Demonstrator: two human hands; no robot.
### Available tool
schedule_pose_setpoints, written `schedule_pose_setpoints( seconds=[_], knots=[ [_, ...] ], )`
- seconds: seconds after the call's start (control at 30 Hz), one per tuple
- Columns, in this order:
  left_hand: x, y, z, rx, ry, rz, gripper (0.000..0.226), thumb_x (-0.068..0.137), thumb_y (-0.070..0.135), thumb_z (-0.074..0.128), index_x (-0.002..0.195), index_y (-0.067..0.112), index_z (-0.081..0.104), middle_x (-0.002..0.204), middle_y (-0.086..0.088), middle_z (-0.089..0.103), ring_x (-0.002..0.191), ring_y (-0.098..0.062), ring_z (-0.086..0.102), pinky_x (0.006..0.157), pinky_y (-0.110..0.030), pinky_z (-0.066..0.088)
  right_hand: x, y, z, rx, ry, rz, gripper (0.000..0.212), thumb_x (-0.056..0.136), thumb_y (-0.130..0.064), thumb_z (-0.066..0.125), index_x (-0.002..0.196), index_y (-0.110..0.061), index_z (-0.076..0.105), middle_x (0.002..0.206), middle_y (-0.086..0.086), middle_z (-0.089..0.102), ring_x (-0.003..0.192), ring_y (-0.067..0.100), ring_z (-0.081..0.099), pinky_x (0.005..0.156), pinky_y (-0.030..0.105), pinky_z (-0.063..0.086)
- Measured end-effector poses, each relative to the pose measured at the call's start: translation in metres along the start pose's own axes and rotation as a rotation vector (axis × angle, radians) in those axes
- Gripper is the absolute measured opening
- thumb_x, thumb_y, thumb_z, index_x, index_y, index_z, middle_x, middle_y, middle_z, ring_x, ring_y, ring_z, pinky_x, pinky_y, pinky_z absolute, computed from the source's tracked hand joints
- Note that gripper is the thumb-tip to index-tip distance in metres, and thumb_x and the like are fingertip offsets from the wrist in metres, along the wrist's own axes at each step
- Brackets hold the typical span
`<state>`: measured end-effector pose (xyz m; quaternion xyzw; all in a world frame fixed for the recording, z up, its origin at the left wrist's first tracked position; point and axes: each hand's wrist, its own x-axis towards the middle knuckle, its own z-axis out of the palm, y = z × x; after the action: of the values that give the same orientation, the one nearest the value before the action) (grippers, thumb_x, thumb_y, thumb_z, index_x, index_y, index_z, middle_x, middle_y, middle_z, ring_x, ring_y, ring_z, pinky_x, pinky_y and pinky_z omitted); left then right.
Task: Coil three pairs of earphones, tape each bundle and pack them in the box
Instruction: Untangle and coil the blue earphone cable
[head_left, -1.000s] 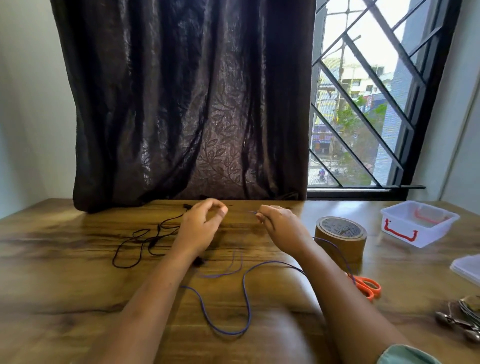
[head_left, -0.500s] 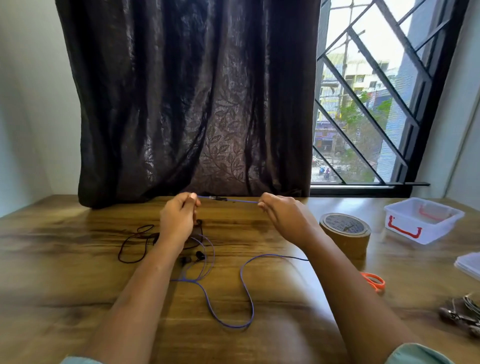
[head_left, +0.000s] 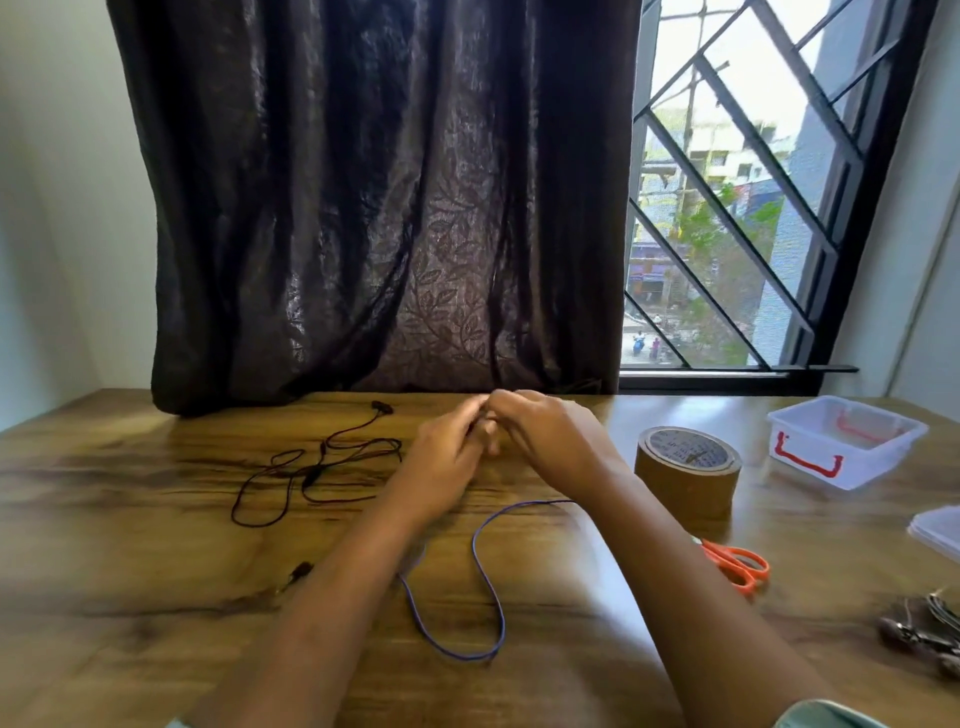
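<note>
From my remote seat, the brown tape roll (head_left: 687, 467) standing on its flat side on the wooden counter (head_left: 130, 571) is my reference mark. Just left of the tape roll my left hand (head_left: 447, 457) and right hand (head_left: 550, 441) meet, fingers curled and bunched tip against tip. The contact point is blurred and covered by knuckles, so I cannot tell whether they pinch anything. The blue earphones (head_left: 485, 582) lie left of the tape roll and nearer to me. Their cord forms one narrow loop whose long axis runs from me toward the hands, with the closed bend pointing at me. One open end slips under my right forearm and the other under my left. Farther left of the tape roll, past the hands, the black earphones (head_left: 317, 467) sprawl in loose loops, stretched on a diagonal with one bud pointing away toward the dark curtain (head_left: 374, 208). A small dark plug (head_left: 300, 570) lies left of the tape roll and closer to me, too blurred to say whose it is. Just right of the tape roll and nearer me are the orange-handled scissors (head_left: 737, 564). Right of the tape roll stands the clear box (head_left: 789, 415) with red handles, and its lid (head_left: 940, 530) is at the frame edge. Some blurred metal items (head_left: 924, 631) lie well right of the roll and nearer.
</note>
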<state>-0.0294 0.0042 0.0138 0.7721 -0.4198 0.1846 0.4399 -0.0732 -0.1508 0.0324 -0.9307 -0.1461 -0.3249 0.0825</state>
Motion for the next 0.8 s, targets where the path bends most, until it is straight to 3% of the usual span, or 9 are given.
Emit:
schedule_pose_setpoints(
  seconds=[0.07,0.13,0.33,0.43,0.5,0.57,0.67,0.73,0.8],
  knots=[
    [0.000,-0.005,-0.007,0.049,0.054,-0.041,0.021,0.097,0.020,0.046,0.095,0.016,0.067,0.058,0.009,0.053,0.056,0.000,0.050,0.056,-0.011,0.036,-0.001,0.005,-0.004,-0.025,0.029,0.025,0.017,0.098,-0.039,0.042,0.097,-0.026,0.054,0.093,-0.003,0.062,0.079,0.028,0.062,0.058,0.031,0.036],
    [0.003,-0.010,-0.012,0.024,0.178,-0.141,0.026,0.097,0.015,0.046,0.079,0.021,0.063,0.054,0.007,0.047,0.050,-0.005,0.043,0.049,-0.017,0.031,-0.003,0.010,-0.007,-0.020,0.043,0.071,0.017,0.099,-0.038,0.042,0.097,-0.026,0.054,0.094,-0.004,0.064,0.078,0.027,0.062,0.060,0.033,0.042],
    [0.006,-0.027,-0.023,-0.449,0.846,-0.595,0.035,0.096,0.007,0.039,0.070,0.022,0.055,0.069,0.002,0.055,0.070,-0.015,0.053,0.070,-0.036,0.046,-0.010,0.026,-0.010,-0.029,0.078,0.156,0.017,0.099,-0.033,0.042,0.098,-0.023,0.056,0.096,-0.003,0.065,0.077,0.029,0.062,0.058,0.030,0.035],
    [0.004,-0.034,-0.034,-0.546,0.960,-0.677,0.029,0.098,0.013,0.039,0.080,0.025,0.059,0.087,0.001,0.062,0.086,-0.017,0.059,0.091,-0.047,0.050,-0.012,0.029,-0.003,-0.020,0.052,0.199,0.018,0.100,-0.034,0.040,0.093,-0.023,0.053,0.094,-0.001,0.065,0.078,0.032,0.061,0.059,0.034,0.041],
    [0.002,-0.029,-0.036,-0.351,0.913,-0.640,0.024,0.095,0.009,0.042,0.105,0.021,0.061,0.116,-0.007,0.059,0.110,-0.023,0.056,0.102,-0.044,0.044,-0.010,0.025,0.002,-0.013,0.035,0.187,0.019,0.100,-0.035,0.039,0.090,-0.022,0.050,0.088,-0.002,0.062,0.075,0.031,0.060,0.057,0.034,0.040],
    [-0.001,-0.019,-0.035,-0.011,0.803,-0.385,0.046,0.087,0.002,0.044,0.133,0.009,0.046,0.139,-0.009,0.042,0.128,-0.020,0.040,0.111,-0.036,0.032,-0.008,0.020,0.005,0.000,0.030,0.166,0.019,0.100,-0.034,0.039,0.090,-0.023,0.050,0.086,-0.004,0.061,0.073,0.030,0.060,0.055,0.031,0.035],
    [-0.003,0.004,-0.018,0.119,0.455,-0.037,0.052,0.085,0.012,0.041,0.137,0.012,0.044,0.138,0.002,0.044,0.130,-0.008,0.036,0.112,-0.028,0.026,-0.005,0.014,0.005,0.004,0.032,0.131,0.019,0.100,-0.035,0.040,0.088,-0.022,0.048,0.083,-0.004,0.058,0.072,0.029,0.060,0.055,0.031,0.032],
    [-0.003,0.008,0.000,0.185,0.200,0.021,0.046,0.093,0.027,0.040,0.138,0.018,0.045,0.137,0.004,0.049,0.128,-0.008,0.041,0.110,-0.028,0.030,-0.005,0.009,0.004,0.012,0.025,0.084,0.017,0.099,-0.035,0.041,0.094,-0.022,0.051,0.086,-0.002,0.058,0.075,0.029,0.061,0.056,0.031,0.033],
    [-0.003,0.004,0.011,0.292,0.094,0.031,0.043,0.094,0.034,0.037,0.131,0.018,0.052,0.125,0.000,0.061,0.117,-0.016,0.055,0.102,-0.038,0.041,-0.006,0.004,0.002,0.013,0.024,0.021,0.018,0.097,-0.034,0.039,0.103,-0.025,0.054,0.091,-0.003,0.060,0.077,0.027,0.062,0.058,0.029,0.031]
  ],
)
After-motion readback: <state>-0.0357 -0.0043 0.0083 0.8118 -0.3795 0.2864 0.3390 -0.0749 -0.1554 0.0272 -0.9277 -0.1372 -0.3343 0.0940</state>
